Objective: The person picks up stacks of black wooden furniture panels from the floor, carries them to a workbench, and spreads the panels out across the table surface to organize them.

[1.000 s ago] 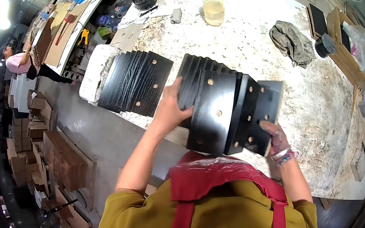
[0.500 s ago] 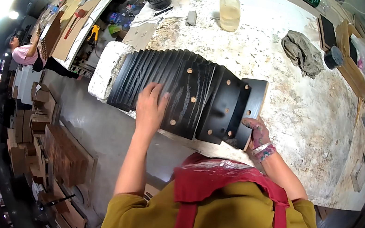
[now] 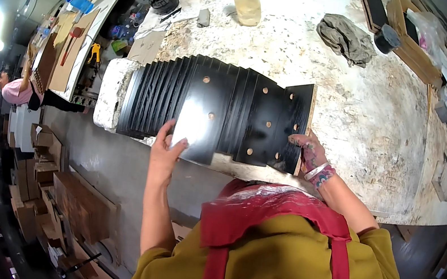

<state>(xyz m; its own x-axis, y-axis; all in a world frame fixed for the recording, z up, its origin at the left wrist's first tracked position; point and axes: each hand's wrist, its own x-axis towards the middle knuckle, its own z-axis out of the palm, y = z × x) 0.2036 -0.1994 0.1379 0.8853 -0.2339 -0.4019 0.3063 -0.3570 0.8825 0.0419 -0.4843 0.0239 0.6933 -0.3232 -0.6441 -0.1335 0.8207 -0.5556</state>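
**Both hands squaring a fanned stack of black panels**

Both hands bracket the stack of black panels [image 3: 222, 111], which lies at the near edge of the speckled workbench [image 3: 366, 102]. I see the left hand [image 3: 166, 151] with fingers curled around the near corner of the glossy front panel [image 3: 204, 114], thumb beneath, gripping it, apparently to lift or align it against the others. The right hand [image 3: 308, 148] lies loosely open against the right end panel [image 3: 294, 124], fingertips on its face, seemingly as a stop so the fan does not slide that way. The panels overlap like cards, drilled holes showing, probably so each can be taken off singly.

Half a second ago the left hand lay flat on top of the stack near its middle; now it has dropped to the near edge and taken hold. The right hand stays at the same end.

Beyond the stack stand a pale plastic bottle [image 3: 246, 0] and a crumpled grey rag [image 3: 346, 38]; left of the stack, a white block [image 3: 110, 92] abuts it. Far left of the stack, another person in pink [image 3: 15, 93] works.
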